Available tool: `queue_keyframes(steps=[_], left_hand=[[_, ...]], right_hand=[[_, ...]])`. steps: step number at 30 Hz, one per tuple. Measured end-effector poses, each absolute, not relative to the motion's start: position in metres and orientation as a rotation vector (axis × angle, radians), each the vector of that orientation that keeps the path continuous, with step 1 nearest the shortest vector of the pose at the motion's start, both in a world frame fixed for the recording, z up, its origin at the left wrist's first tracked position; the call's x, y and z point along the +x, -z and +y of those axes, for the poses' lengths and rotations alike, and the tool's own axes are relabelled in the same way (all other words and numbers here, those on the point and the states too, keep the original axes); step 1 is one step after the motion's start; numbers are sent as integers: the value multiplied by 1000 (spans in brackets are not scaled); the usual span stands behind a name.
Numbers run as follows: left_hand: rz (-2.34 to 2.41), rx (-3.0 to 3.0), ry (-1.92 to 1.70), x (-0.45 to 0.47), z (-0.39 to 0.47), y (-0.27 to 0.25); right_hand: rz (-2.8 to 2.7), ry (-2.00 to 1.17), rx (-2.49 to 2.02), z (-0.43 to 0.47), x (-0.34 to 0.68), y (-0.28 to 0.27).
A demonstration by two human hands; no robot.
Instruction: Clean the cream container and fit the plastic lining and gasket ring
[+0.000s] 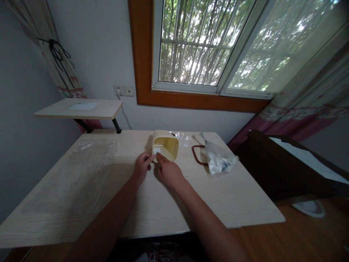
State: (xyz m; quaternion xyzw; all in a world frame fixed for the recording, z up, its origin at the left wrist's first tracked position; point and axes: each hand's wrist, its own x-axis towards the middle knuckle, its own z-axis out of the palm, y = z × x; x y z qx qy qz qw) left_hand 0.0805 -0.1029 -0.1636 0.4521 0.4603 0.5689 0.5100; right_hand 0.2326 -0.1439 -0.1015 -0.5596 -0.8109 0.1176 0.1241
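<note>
A cream-yellow plastic container lies on its side on the table, its open mouth facing me. A small white piece shows at the lower left of the mouth, too small to make out its kind. My left hand is closed, its thumb and finger pinched at the piece's lower edge beside the container's rim. From the right, my right hand reaches in with fingers held together, their tips on the same white piece. Both hands' fingertips nearly meet there.
A clear plastic bag with things inside rests to the right, beside a reddish-brown loop handle. Flat transparent film covers the left of the table. A raised shelf stands at the back left.
</note>
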Motion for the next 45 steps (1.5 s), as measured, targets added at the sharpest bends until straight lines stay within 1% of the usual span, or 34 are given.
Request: queue_keyframes(steps=[15, 23, 33, 45], left_hand=[[1136, 1111, -1370, 80, -102, 167], [1116, 1070, -1383, 81, -102, 165], [1128, 1073, -1378, 80, -103, 162], [1137, 1080, -1370, 80, -104, 161]], right_hand=[[-2417, -371, -1577, -156, 250, 90], [-2438, -325, -1674, -160, 261, 84], [-2431, -208, -1837, -155, 264, 89], [-2403, -243, -1880, -149, 257, 90]])
